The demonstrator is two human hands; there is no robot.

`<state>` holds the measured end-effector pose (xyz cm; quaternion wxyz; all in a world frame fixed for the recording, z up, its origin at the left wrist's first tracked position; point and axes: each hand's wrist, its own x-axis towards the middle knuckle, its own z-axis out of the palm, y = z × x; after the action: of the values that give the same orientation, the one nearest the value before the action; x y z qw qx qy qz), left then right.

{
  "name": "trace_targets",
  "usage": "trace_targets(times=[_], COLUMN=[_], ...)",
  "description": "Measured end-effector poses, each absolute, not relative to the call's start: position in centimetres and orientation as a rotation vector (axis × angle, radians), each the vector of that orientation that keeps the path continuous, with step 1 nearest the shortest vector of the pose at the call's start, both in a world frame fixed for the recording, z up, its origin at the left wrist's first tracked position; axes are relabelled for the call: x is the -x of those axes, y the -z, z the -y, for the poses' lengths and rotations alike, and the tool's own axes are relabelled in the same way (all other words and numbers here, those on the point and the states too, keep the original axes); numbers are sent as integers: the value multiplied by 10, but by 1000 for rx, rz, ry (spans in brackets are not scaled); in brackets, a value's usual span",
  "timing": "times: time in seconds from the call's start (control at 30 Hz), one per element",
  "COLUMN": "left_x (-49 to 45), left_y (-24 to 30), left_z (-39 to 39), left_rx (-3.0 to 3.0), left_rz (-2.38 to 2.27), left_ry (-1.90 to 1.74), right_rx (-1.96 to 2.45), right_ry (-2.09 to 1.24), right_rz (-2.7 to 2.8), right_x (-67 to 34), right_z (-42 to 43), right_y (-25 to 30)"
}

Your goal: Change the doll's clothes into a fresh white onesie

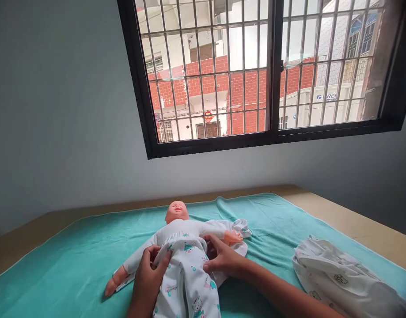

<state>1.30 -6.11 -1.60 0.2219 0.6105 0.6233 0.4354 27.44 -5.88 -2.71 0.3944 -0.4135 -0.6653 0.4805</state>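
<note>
A baby doll (177, 212) lies on its back on a teal towel (73, 265), head toward the window. It wears white patterned trousers (187, 282) with small printed animals. My left hand (149, 278) grips the trousers' waistband at the doll's left side, fingers curled into the cloth. My right hand (222, 259) pinches the waistband at the other hip, beside the doll's outstretched arm (231, 237). A white patterned top (240, 229) lies spread under the doll's shoulder and arm.
A crumpled pile of white baby clothes (338, 274) lies on the towel at the right. The towel covers a wooden surface (355, 225) against a grey wall. A barred window (262, 70) is above.
</note>
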Motion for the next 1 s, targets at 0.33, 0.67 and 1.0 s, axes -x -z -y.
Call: trace_targets(times=[0.33, 0.67, 1.0], left_x=[-8, -7, 10], left_y=[11, 8, 7], left_z=[78, 80, 99], left_rx=[-1767, -1718, -1711], left_rz=[-1712, -1759, -1684], left_ry=[-1276, -1228, -977], right_rx=[1121, 1060, 1126], right_ry=[-777, -976, -1073], right_rz=[1778, 1656, 1815], right_x=[-259, -245, -263], right_z=[74, 67, 72], right_y=[24, 31, 23])
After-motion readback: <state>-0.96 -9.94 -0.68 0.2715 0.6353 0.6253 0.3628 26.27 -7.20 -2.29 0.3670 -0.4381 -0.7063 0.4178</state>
